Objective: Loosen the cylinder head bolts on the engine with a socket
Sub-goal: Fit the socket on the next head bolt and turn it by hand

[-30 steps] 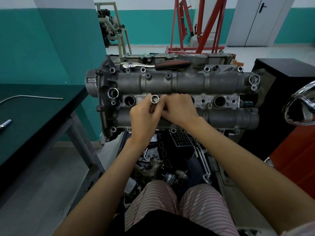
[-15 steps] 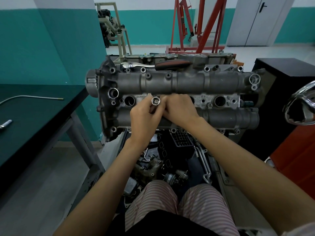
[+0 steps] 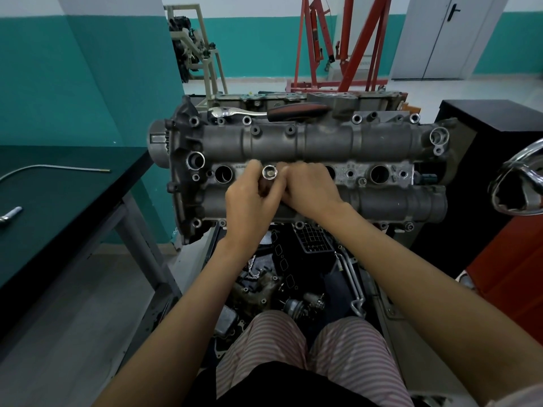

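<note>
Teal paint covers the lower wall (image 3: 88,83), with a white band above it. Over on the left stands a dark green workbench (image 3: 58,207) on grey metal legs, a thin bent rod (image 3: 53,168) lying across its top. At the back, a red engine hoist (image 3: 338,45) rises off the pale floor (image 3: 440,92), a beige metal stand (image 3: 202,54) beside it. Grey double doors (image 3: 440,36) stand closed far right, and a black cabinet (image 3: 493,124) sits nearer.

Engine (image 3: 323,142), centre frame: was dull, rough cast metal.
Socket (image 3: 269,172): looked bright polished metal.
Ratchet (image 3: 235,112), upper centre: gleamed chrome.
Table (image 3: 58,195), left: was matt dark.
</note>
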